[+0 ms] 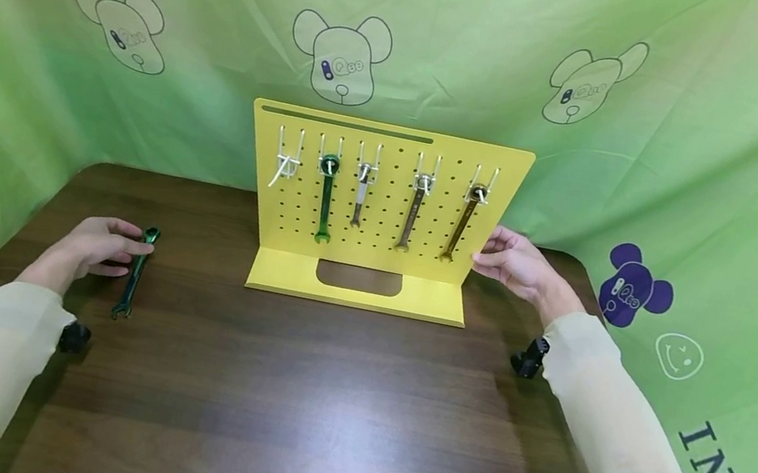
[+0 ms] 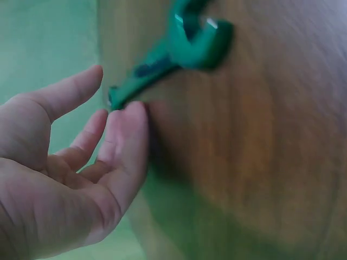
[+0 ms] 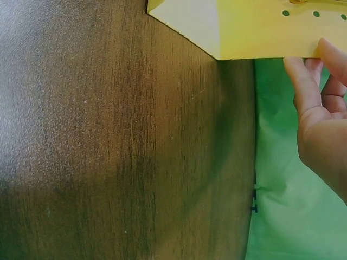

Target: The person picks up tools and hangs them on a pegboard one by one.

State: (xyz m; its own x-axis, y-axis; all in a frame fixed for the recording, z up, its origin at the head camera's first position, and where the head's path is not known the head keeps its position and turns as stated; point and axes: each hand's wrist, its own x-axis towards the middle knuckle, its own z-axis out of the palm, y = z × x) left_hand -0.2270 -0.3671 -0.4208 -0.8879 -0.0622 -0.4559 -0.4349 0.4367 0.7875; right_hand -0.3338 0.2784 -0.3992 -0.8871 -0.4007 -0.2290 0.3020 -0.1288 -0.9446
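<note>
In the head view, my left hand (image 1: 99, 246) is at the table's left beside a dark green combination wrench (image 1: 135, 274), its fingertips overlapping the wrench near the ring end. The left wrist view shows this wrench's open end (image 2: 200, 49) close to the camera, with the thumb apart from the fingers. On the other side, my right hand (image 1: 514, 265) pinches the right edge of a yellow pegboard (image 1: 375, 257). Hanging on its white hooks are a green wrench (image 1: 326, 206), a short silver wrench (image 1: 358, 203), a grey wrench (image 1: 411, 217) and a bronze wrench (image 1: 460, 225).
The pegboard stands on its folded base (image 1: 432, 301) at the back of the brown wooden table (image 1: 291, 390). Its leftmost white hook (image 1: 287, 165) carries no wrench. A green printed cloth (image 1: 458, 47) hangs behind and along both sides.
</note>
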